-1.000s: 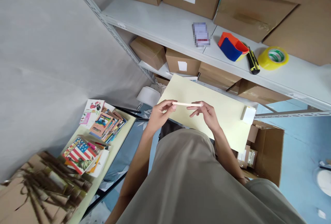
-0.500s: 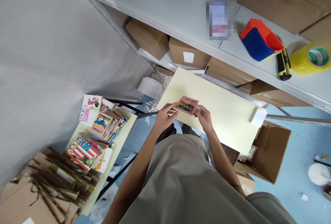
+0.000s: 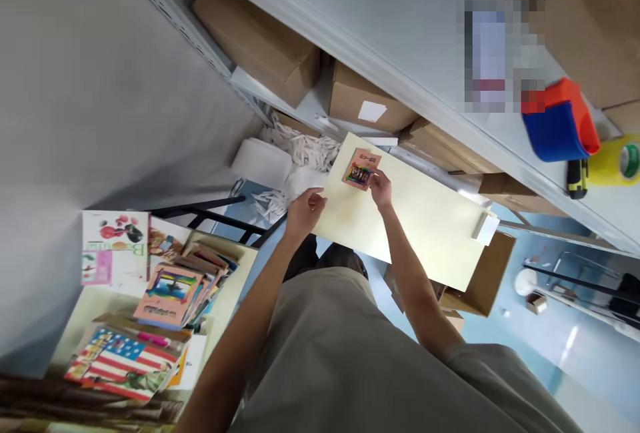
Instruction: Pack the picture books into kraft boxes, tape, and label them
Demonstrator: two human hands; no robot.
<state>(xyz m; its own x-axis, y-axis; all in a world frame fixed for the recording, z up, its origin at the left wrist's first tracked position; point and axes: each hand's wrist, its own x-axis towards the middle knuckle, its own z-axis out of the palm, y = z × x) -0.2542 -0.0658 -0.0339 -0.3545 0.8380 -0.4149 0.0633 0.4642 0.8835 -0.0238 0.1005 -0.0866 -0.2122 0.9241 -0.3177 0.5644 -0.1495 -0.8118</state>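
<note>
- Several stacks of picture books (image 3: 173, 286) lie well to the left of the person's fingers, on a side table (image 3: 220, 306); nothing touches them, so the only risk there is an elbow catching the fanned pile as the left arm draws back.
- Left hand (image 3: 304, 209) hangs at the near left edge of the cream table (image 3: 425, 219), its fingers curled loosely together and holding nothing. It steadies neither card nor board, so any slip falls to the other hand alone.
- Just right of those fingers and a little beyond them lies the small pink card (image 3: 361, 169), flat on the cream table near its far left corner.
- Right hand (image 3: 382, 187) has its fingers (image 3: 374, 177) pinched on the card's near right corner. That hold is on one corner only, so I judge the card could pivot or skid; the table's far edge is close beyond the fingertips, and a push too far could send the card off among the shredded paper (image 3: 300, 149) below.
- Farther right of the fingers a white block (image 3: 485, 227) sits at the table's right end, well apart and unlikely to be disturbed.
</note>
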